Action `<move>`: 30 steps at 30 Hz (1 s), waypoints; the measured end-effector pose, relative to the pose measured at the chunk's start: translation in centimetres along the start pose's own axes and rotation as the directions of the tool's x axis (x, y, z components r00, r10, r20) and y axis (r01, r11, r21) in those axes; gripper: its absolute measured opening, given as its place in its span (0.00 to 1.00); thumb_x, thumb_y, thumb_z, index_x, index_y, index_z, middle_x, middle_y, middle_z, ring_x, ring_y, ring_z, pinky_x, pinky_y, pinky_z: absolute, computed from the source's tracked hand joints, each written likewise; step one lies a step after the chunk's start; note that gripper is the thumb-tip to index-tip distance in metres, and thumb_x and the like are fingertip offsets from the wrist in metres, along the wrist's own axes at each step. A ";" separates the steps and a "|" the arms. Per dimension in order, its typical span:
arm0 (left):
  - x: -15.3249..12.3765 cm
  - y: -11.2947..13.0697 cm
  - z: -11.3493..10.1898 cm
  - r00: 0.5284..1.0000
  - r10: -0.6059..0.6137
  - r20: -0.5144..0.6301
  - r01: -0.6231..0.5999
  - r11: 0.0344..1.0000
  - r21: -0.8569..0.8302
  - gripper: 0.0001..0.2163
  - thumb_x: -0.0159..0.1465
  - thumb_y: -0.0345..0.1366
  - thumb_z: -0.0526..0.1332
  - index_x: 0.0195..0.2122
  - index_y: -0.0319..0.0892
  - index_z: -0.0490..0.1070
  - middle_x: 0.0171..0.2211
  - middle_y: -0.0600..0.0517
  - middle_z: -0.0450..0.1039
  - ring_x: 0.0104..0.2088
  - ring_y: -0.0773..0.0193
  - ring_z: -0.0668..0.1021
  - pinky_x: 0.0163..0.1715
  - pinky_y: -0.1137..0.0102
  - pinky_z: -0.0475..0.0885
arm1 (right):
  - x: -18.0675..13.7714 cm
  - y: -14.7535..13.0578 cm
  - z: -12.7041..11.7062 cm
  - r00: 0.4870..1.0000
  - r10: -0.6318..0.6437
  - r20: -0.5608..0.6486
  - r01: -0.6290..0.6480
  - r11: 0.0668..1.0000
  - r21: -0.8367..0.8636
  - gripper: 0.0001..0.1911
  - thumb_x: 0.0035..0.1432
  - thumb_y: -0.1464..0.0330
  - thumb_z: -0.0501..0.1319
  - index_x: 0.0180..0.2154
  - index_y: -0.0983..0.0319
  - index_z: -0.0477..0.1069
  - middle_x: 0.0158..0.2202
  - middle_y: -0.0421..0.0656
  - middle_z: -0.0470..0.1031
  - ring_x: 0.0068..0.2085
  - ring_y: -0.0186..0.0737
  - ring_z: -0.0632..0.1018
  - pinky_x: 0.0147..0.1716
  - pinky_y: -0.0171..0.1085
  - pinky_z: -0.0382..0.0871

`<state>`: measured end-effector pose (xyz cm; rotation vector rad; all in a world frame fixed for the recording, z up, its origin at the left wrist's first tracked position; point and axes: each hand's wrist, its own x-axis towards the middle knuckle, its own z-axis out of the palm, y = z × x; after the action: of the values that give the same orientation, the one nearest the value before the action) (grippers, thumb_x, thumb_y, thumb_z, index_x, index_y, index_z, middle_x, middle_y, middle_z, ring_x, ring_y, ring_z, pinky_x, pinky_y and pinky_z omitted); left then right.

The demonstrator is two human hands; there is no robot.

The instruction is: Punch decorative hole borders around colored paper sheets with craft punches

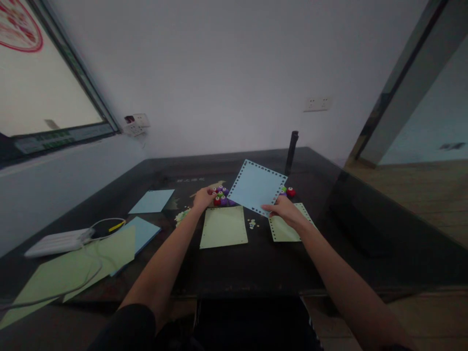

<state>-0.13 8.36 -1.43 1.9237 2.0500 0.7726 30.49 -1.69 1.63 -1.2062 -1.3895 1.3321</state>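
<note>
My right hand (283, 209) pinches a light blue sheet of paper (257, 186) by its lower right corner, tilted above the table. Small punched holes run along the sheet's edges. My left hand (204, 198) is at a cluster of small round paper punches (221, 196) in red, purple and green, its fingers closed around a red one at the left side. Just below the cluster lies a pale yellow-green sheet (224, 227) with a few holes near its edge. Under my right hand rests another yellow-green sheet (283, 230), its edges punched.
Paper bits (252, 224) lie between the sheets, with a pile of scraps (182, 217) left of my left wrist. More punches (290, 192) show behind the blue sheet. At left are a blue sheet (152, 201), large yellow-green sheets (84, 263) and a white power strip (58, 242).
</note>
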 end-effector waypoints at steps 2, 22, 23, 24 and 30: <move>0.0 -0.2 0.1 1.000 0.002 -0.001 -0.002 1.000 0.000 0.15 0.53 0.44 0.63 0.38 0.41 0.75 0.37 0.44 0.77 0.37 0.57 0.77 0.34 0.69 0.68 | 0.1 0.1 0.0 1.000 0.007 -0.012 -0.007 1.000 0.007 0.12 0.43 0.71 0.67 0.34 0.67 0.73 0.33 0.48 0.78 0.28 0.35 0.75 0.22 0.31 0.68; -8.4 6.4 -1.2 0.992 0.053 0.116 0.082 0.429 -0.900 0.16 0.59 0.40 0.60 0.46 0.41 0.65 0.43 0.46 0.73 0.38 0.63 0.79 0.39 0.66 0.75 | -0.1 -0.1 1.0 0.988 -0.035 -0.153 0.051 0.993 0.105 0.11 0.48 0.70 0.63 0.37 0.66 0.69 0.34 0.49 0.78 0.26 0.37 0.78 0.15 0.29 0.60; -9.4 7.5 -0.5 0.980 0.075 0.183 0.147 0.345 -0.927 0.15 0.58 0.38 0.61 0.46 0.41 0.66 0.42 0.46 0.73 0.38 0.63 0.79 0.42 0.65 0.74 | -0.1 -0.2 1.1 0.986 -0.039 -0.160 0.057 0.992 0.115 0.12 0.48 0.70 0.63 0.37 0.66 0.69 0.35 0.49 0.78 0.26 0.38 0.78 0.15 0.29 0.60; -10.4 8.5 0.2 0.966 0.094 0.242 0.210 0.262 -0.942 0.14 0.58 0.36 0.62 0.45 0.41 0.67 0.41 0.47 0.74 0.39 0.64 0.78 0.44 0.65 0.73 | -0.2 -0.3 1.2 0.985 -0.043 -0.166 0.064 0.990 0.124 0.12 0.48 0.70 0.62 0.37 0.65 0.69 0.35 0.49 0.78 0.27 0.38 0.78 0.15 0.29 0.60; -13.7 10.9 2.2 0.895 0.185 0.406 0.417 -0.019 -0.909 0.12 0.55 0.31 0.65 0.41 0.37 0.71 0.38 0.47 0.76 0.40 0.64 0.78 0.52 0.64 0.67 | -0.1 0.3 1.5 0.979 -0.070 -0.189 0.096 0.986 0.134 0.10 0.43 0.69 0.65 0.31 0.66 0.71 0.28 0.45 0.78 0.24 0.37 0.77 0.16 0.29 0.61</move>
<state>11.86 -4.48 -0.23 0.7832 0.6934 1.1568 29.08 -2.07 1.24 -1.1325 -1.1803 1.2086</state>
